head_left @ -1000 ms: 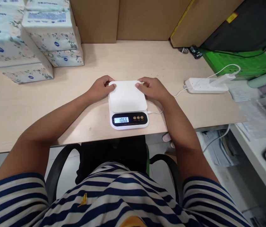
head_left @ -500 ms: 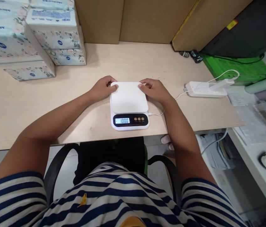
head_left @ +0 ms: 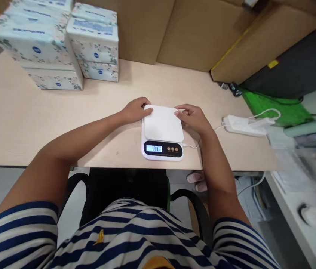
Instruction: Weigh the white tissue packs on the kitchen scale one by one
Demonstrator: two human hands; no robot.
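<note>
A white digital kitchen scale [head_left: 163, 123] rests on the table near its front edge, its lit display reading about 81.1. Three round buttons sit right of the display. My left hand [head_left: 137, 110] grips the far left corner of the weighing plate, thumb on top and fingers hidden behind the edge. At the far right corner, my right hand [head_left: 193, 116] pinches the plate the same way, thumb above. Nothing lies on the plate. A white cable [head_left: 190, 145] runs from the scale's right side, under my right forearm.
Stacked tissue packs [head_left: 42, 48] stand at the back left. Cardboard sheets [head_left: 191, 37] lean along the back of the light wood table [head_left: 104, 147]. A white power strip [head_left: 243, 125] lies right, beside a green bag-like item [head_left: 278, 106]. Chair armrests flank me.
The view has turned, so the scale and both hands appear further right and lower. The display has gone from 100.0 to about 81.1. Both hands keep their hold on the plate's corners.
</note>
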